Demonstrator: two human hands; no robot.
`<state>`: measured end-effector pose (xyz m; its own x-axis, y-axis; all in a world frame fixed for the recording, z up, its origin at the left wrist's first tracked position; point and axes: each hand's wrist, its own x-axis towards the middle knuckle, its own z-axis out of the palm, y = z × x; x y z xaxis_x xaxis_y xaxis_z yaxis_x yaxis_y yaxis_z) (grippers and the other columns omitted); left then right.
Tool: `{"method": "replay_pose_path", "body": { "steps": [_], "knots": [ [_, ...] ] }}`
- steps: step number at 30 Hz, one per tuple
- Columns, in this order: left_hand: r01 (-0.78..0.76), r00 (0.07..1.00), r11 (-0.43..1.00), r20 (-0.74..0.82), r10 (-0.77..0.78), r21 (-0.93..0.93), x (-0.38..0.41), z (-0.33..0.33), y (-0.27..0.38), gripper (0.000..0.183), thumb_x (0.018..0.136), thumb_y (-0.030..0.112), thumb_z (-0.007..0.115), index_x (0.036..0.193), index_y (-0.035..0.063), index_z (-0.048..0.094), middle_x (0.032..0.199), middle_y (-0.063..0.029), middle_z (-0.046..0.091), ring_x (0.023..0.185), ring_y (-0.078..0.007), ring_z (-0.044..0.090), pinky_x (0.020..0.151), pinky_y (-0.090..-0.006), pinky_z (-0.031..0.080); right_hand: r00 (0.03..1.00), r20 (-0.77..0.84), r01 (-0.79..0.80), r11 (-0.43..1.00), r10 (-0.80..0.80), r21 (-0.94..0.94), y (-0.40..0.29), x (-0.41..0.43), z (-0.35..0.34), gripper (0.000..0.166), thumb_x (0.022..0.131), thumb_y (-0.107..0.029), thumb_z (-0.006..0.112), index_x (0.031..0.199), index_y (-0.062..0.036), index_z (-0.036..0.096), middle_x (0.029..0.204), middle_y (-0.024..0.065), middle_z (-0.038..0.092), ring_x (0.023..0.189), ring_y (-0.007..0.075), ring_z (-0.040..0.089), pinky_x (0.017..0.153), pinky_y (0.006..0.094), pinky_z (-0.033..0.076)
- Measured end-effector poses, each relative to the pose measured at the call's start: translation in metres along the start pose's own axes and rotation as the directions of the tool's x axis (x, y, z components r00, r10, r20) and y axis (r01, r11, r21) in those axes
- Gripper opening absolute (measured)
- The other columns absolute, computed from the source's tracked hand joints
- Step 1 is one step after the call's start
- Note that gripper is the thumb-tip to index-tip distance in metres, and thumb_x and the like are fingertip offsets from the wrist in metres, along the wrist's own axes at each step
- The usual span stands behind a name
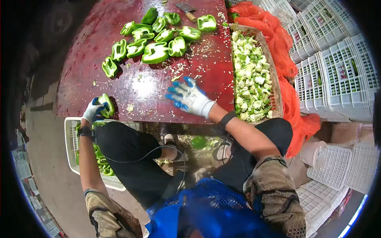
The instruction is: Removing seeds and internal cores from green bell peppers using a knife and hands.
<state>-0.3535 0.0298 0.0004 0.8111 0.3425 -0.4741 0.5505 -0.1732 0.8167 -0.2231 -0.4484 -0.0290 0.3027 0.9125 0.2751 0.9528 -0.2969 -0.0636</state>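
Note:
A green bell pepper half is gripped by my left hand at the front left edge of the red tabletop. My left hand wears a white glove with blue-coated fingers, and it hovers over a white plastic crate of cut peppers. Fingers spread, my right hand in a matching glove is over the table with nothing in it; whether its palm touches the surface I cannot tell. Beyond both hands lie several halved bell peppers with pale insides, cut faces mostly up.
A cleaver with a wooden handle lies at the far edge. Along the right side stands a crate of pepper cores and scraps. Red netting drapes past it, beside stacked white crates. A whole pepper sits between my feet.

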Motion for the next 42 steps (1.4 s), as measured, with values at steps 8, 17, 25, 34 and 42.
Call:
{"method": "replay_pose_path", "body": {
  "steps": [8, 17, 25, 34, 42],
  "knots": [
    [-0.022, 1.0, 0.999, 0.002, 0.022, -0.046, -0.013, 0.008, 0.002, 0.041, 0.073, 0.001, 0.073, 0.111, -0.0005, 0.057, 0.09, -0.0063, 0.064, 0.074, -0.0144, 0.063, 0.065, -0.0284, 0.053, 0.638, -0.156, -0.765, 0.644, 0.754, -0.019, 0.084, -0.027, -0.053, 0.046, 0.086, -0.036, 0.054, 0.126, -0.0129, 0.052, 0.126, 0.0114, 0.053, 0.119, 0.0303, 0.047, 0.096, 0.0535, 0.035],
    [-0.363, 0.932, 0.922, -0.04, 0.361, -0.136, -0.08, 0.063, 0.182, 0.063, 0.074, 0.019, 0.078, 0.127, -0.0013, 0.051, 0.103, -0.0066, 0.063, 0.088, -0.0139, 0.061, 0.075, -0.0277, 0.051, 0.839, -0.029, -0.264, 0.453, 0.544, 0.851, -0.003, 0.005, -0.16, 0.048, 0.085, -0.009, 0.061, 0.131, -0.0067, 0.049, 0.117, 0.01, 0.06, 0.095, 0.0202, 0.061, 0.086, 0.0336, 0.05],
    [-0.268, 0.869, 0.768, 0.198, 0.453, -0.582, -0.141, 0.228, 0.209, 0.04, 0.081, 0.007, 0.07, 0.118, 0.0027, 0.056, 0.103, -0.0055, 0.064, 0.087, -0.0161, 0.064, 0.073, -0.0324, 0.056, 0.85, 0.045, -0.051, -0.002, 0.525, 0.999, -0.035, 0.023, -0.144, 0.063, 0.088, -0.015, 0.065, 0.143, -0.007, 0.035, 0.133, 0.0073, 0.051, 0.113, 0.0142, 0.052, 0.094, 0.0284, 0.045],
    [0.306, 0.613, 0.66, 0.672, 0.415, -0.686, -0.129, 0.301, 0.18, 0.068, 0.093, 0.062, 0.036, 0.129, 0.0062, 0.051, 0.12, -0.0144, 0.062, 0.103, -0.0316, 0.063, 0.081, -0.0521, 0.055, 0.951, 0.222, -0.259, 0.163, 0.217, 0.952, 0.014, -0.012, -0.161, 0.047, 0.087, -0.013, 0.065, 0.131, -0.0058, 0.052, 0.118, 0.0077, 0.063, 0.106, 0.0133, 0.057, 0.096, 0.0294, 0.044],
    [0.433, 0.75, 0.079, 0.408, 0.52, -0.898, -0.084, 0.334, 0.13, 0.046, 0.095, 0.034, 0.05, 0.129, 0.0032, 0.05, 0.125, -0.0155, 0.057, 0.11, -0.0291, 0.059, 0.096, -0.0469, 0.049, 0.844, -0.166, -0.309, 0.715, 0.51, 0.627, 0.002, -0.008, -0.163, 0.025, 0.082, -0.02, 0.067, 0.103, -0.0073, 0.065, 0.097, 0.0153, 0.065, 0.09, 0.0317, 0.062, 0.079, 0.0406, 0.049]
  ]
}}
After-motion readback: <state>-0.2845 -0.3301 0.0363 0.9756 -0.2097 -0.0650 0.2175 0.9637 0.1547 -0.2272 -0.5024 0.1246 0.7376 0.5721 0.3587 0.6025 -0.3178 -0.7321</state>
